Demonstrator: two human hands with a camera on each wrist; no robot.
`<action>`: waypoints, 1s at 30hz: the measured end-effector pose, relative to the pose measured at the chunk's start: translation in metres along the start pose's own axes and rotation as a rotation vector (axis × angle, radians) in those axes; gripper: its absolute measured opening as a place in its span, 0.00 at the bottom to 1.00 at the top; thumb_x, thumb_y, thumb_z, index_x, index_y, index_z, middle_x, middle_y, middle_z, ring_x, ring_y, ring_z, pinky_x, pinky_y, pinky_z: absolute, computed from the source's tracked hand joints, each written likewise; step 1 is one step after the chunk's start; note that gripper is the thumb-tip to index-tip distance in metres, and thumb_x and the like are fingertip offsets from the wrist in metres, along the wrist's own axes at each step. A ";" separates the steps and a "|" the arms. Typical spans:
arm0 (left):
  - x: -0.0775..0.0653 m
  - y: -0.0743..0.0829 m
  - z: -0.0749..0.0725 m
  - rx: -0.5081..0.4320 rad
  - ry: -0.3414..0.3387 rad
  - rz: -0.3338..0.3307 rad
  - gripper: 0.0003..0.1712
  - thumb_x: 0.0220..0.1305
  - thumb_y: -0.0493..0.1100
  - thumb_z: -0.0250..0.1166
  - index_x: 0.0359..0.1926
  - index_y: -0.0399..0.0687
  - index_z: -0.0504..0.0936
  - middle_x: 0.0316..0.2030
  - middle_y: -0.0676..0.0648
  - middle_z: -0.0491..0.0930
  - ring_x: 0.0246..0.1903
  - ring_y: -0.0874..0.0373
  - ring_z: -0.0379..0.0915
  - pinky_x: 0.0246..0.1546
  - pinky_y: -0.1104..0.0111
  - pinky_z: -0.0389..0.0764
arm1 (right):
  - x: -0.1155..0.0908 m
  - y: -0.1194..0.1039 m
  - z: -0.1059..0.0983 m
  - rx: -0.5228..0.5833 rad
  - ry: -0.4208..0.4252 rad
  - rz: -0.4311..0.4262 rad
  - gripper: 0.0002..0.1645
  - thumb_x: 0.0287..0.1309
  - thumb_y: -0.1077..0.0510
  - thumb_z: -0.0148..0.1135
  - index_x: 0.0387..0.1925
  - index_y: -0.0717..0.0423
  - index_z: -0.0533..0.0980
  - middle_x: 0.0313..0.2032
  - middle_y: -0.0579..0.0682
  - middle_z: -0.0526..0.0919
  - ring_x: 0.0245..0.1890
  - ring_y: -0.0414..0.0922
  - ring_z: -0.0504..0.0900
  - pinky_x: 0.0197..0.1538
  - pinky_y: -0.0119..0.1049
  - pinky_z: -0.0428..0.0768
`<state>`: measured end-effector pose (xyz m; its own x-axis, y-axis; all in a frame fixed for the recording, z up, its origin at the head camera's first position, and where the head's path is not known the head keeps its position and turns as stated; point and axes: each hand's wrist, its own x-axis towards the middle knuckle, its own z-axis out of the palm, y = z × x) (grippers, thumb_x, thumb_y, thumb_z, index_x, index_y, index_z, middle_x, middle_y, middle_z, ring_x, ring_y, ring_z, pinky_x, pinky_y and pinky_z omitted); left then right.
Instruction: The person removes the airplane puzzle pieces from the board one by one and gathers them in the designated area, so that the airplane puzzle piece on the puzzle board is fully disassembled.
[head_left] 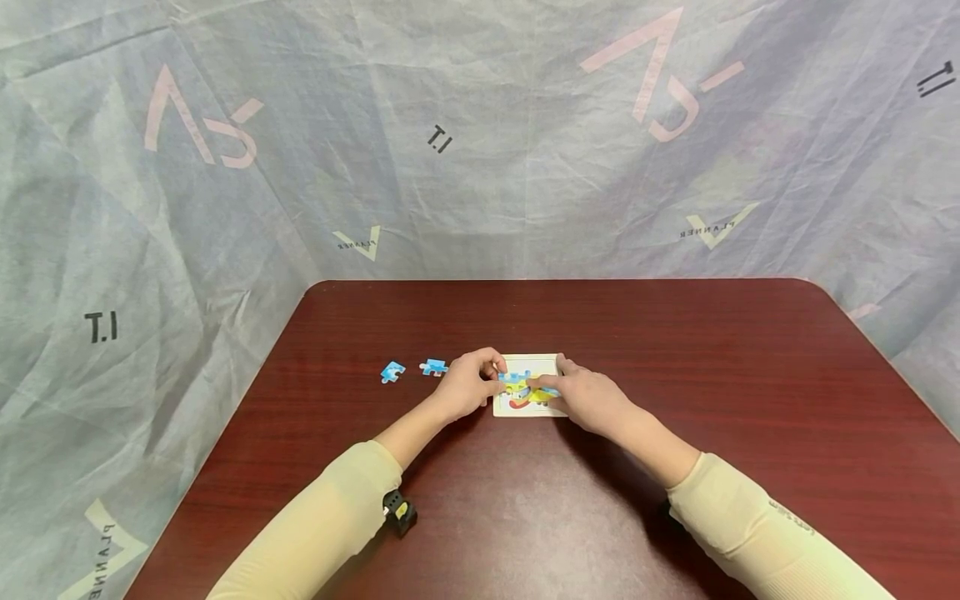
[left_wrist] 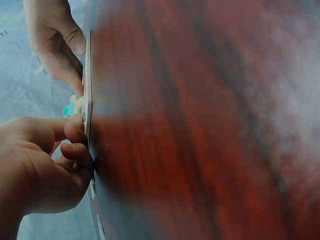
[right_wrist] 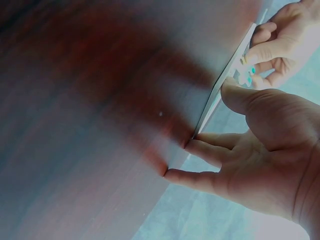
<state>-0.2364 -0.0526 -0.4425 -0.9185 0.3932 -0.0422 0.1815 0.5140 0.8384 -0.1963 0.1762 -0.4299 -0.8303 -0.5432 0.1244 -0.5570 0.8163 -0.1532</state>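
Observation:
A small framed jigsaw puzzle (head_left: 528,357) with a white border and a colourful picture lies between the two hands. My left hand (head_left: 467,387) is at its left side and pinches a puzzle piece (left_wrist: 74,107) between thumb and fingers. In the left wrist view that piece is tilted above the board. My right hand (head_left: 596,400) rests at the board's right side. Its thumb (right_wrist: 235,93) presses on the board while other fingers extend, fairly straight, to the table beside the frame. The hands hide parts of the picture.
Two loose blue puzzle pieces lie left of the board: a farther piece (head_left: 392,372) and a nearer piece (head_left: 433,367) close to the left hand. The dark red wooden table (head_left: 675,333) meets a grey printed cloth (head_left: 525,167) behind.

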 end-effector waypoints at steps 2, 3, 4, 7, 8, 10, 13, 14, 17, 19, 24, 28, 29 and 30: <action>0.000 -0.001 0.000 -0.012 -0.003 -0.003 0.07 0.67 0.32 0.66 0.42 0.46 0.79 0.30 0.46 0.76 0.17 0.57 0.70 0.22 0.67 0.76 | 0.000 0.000 0.001 -0.004 0.003 -0.002 0.24 0.59 0.59 0.73 0.58 0.48 0.82 0.58 0.78 0.73 0.51 0.66 0.82 0.24 0.41 0.80; 0.001 -0.002 0.000 -0.015 -0.004 -0.002 0.07 0.67 0.32 0.66 0.42 0.46 0.78 0.30 0.46 0.75 0.17 0.57 0.70 0.22 0.67 0.76 | 0.000 0.001 0.001 -0.006 0.002 -0.001 0.24 0.59 0.59 0.73 0.58 0.48 0.82 0.58 0.78 0.73 0.50 0.66 0.83 0.23 0.41 0.80; 0.001 -0.002 0.000 -0.019 -0.005 -0.002 0.07 0.68 0.32 0.66 0.42 0.46 0.78 0.31 0.46 0.75 0.17 0.57 0.70 0.22 0.66 0.77 | 0.000 0.001 0.001 -0.008 0.001 0.000 0.24 0.59 0.59 0.73 0.58 0.48 0.82 0.58 0.78 0.73 0.50 0.65 0.83 0.23 0.40 0.80; 0.001 -0.003 0.000 -0.030 -0.012 -0.007 0.07 0.69 0.32 0.65 0.42 0.46 0.77 0.32 0.46 0.74 0.17 0.57 0.70 0.23 0.66 0.77 | -0.001 0.001 0.002 -0.010 -0.005 0.006 0.25 0.59 0.59 0.73 0.58 0.48 0.82 0.59 0.78 0.73 0.49 0.65 0.83 0.23 0.40 0.79; 0.001 -0.003 0.000 -0.035 -0.013 -0.009 0.06 0.69 0.32 0.65 0.42 0.45 0.76 0.32 0.46 0.74 0.17 0.56 0.70 0.23 0.66 0.77 | -0.001 0.001 0.002 -0.010 -0.007 0.007 0.25 0.59 0.59 0.73 0.59 0.48 0.82 0.59 0.78 0.73 0.49 0.65 0.83 0.23 0.40 0.79; 0.001 -0.002 -0.001 -0.050 -0.017 -0.015 0.06 0.69 0.32 0.65 0.42 0.43 0.76 0.32 0.46 0.73 0.17 0.56 0.69 0.24 0.67 0.77 | 0.000 0.000 0.002 -0.013 -0.004 0.007 0.25 0.59 0.59 0.73 0.58 0.48 0.82 0.59 0.78 0.73 0.48 0.65 0.83 0.23 0.40 0.79; 0.000 -0.002 -0.001 -0.074 -0.016 -0.017 0.06 0.69 0.31 0.64 0.43 0.41 0.76 0.32 0.45 0.73 0.18 0.56 0.69 0.24 0.67 0.76 | 0.000 0.000 0.001 -0.018 0.003 0.002 0.24 0.59 0.59 0.73 0.58 0.48 0.82 0.58 0.78 0.73 0.48 0.65 0.84 0.22 0.39 0.79; 0.000 -0.001 -0.002 -0.083 -0.014 -0.019 0.06 0.69 0.31 0.64 0.43 0.41 0.76 0.33 0.45 0.73 0.18 0.55 0.69 0.24 0.67 0.76 | 0.000 0.000 0.001 -0.017 0.004 0.003 0.24 0.59 0.59 0.73 0.58 0.48 0.82 0.58 0.78 0.73 0.47 0.65 0.84 0.21 0.39 0.78; -0.001 -0.001 -0.002 -0.098 -0.008 -0.019 0.06 0.70 0.31 0.63 0.44 0.41 0.76 0.34 0.44 0.73 0.18 0.55 0.69 0.23 0.67 0.76 | -0.001 0.000 0.002 -0.015 0.000 0.001 0.25 0.59 0.59 0.73 0.59 0.48 0.82 0.59 0.78 0.73 0.46 0.65 0.84 0.21 0.37 0.77; -0.002 -0.002 -0.002 -0.103 -0.007 -0.019 0.05 0.70 0.32 0.63 0.44 0.42 0.77 0.35 0.44 0.73 0.19 0.55 0.69 0.23 0.67 0.76 | -0.002 0.000 0.003 -0.011 -0.003 0.001 0.25 0.59 0.59 0.73 0.59 0.48 0.82 0.59 0.78 0.73 0.46 0.65 0.84 0.21 0.37 0.77; -0.003 -0.007 -0.004 -0.117 -0.013 0.004 0.05 0.72 0.34 0.62 0.46 0.44 0.78 0.35 0.45 0.74 0.21 0.55 0.70 0.25 0.66 0.77 | 0.000 0.000 0.004 -0.022 0.005 -0.002 0.24 0.59 0.59 0.73 0.58 0.48 0.82 0.59 0.78 0.73 0.49 0.65 0.83 0.23 0.40 0.80; -0.005 -0.009 -0.006 -0.150 -0.012 0.022 0.05 0.72 0.35 0.63 0.46 0.45 0.79 0.34 0.45 0.75 0.22 0.54 0.71 0.27 0.65 0.78 | 0.000 0.001 0.004 -0.027 0.009 -0.001 0.24 0.59 0.59 0.73 0.58 0.48 0.83 0.58 0.78 0.73 0.51 0.65 0.83 0.25 0.42 0.81; -0.005 -0.010 -0.007 -0.159 -0.009 0.024 0.05 0.72 0.35 0.63 0.46 0.45 0.79 0.34 0.45 0.75 0.22 0.54 0.71 0.27 0.65 0.78 | 0.000 0.001 0.004 -0.024 0.008 0.001 0.24 0.59 0.59 0.73 0.58 0.48 0.83 0.58 0.78 0.73 0.51 0.66 0.82 0.25 0.42 0.81; -0.006 -0.010 -0.007 -0.168 -0.007 0.024 0.05 0.72 0.35 0.63 0.46 0.44 0.79 0.34 0.45 0.75 0.23 0.54 0.71 0.27 0.65 0.78 | 0.000 0.001 0.003 -0.024 0.009 0.001 0.24 0.59 0.59 0.73 0.58 0.48 0.83 0.58 0.78 0.73 0.51 0.66 0.82 0.25 0.42 0.82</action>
<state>-0.2356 -0.0659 -0.4470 -0.9121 0.4092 -0.0243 0.1414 0.3696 0.9184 -0.1966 0.1766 -0.4334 -0.8304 -0.5411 0.1327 -0.5558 0.8212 -0.1297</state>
